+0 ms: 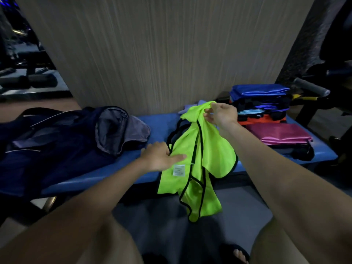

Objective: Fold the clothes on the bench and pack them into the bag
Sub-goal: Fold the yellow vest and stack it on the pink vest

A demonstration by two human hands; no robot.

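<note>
On the worktop: a blue padded worktop (152, 119) runs left to right against a pale striped wall panel (162, 44)
Vest: a neon green vest (198, 161) with black edging, bunched and unfolded, its top lifted above the worktop, its lower part draped over the near edge and hanging toward the floor
Label: a small white tag (179, 170) shows on the vest's left side
Right hand: the right hand (221, 113) holds the vest up by its top, fingers (207, 111) pinched together on the fabric
Left hand: the left hand (162, 157) lies on the vest's left edge, fingers straight and loosely apart, pressing the cloth, index finger pointing right above the tag
Bag: a dark navy bag (57, 141) sits at the left end of the worktop, its mouth open toward the vest, grey lining (118, 128) showing, handles slumped on top
Between bag and vest: a bare strip of blue pad, just beyond the left hand
Folded pile: a stack of folded clothes (261, 103) stands at the right end, blue on top, dark and orange layers beneath
Pink piece: a folded pink garment (283, 134) lies in front of the stack, on dark clothes
Behind the vest: a pale lilac cloth (190, 107), mostly hidden by the vest
Right background: a grey roller pad (312, 86) of gym equipment beyond the stack
Floor: a sandalled foot (236, 252) below
</note>
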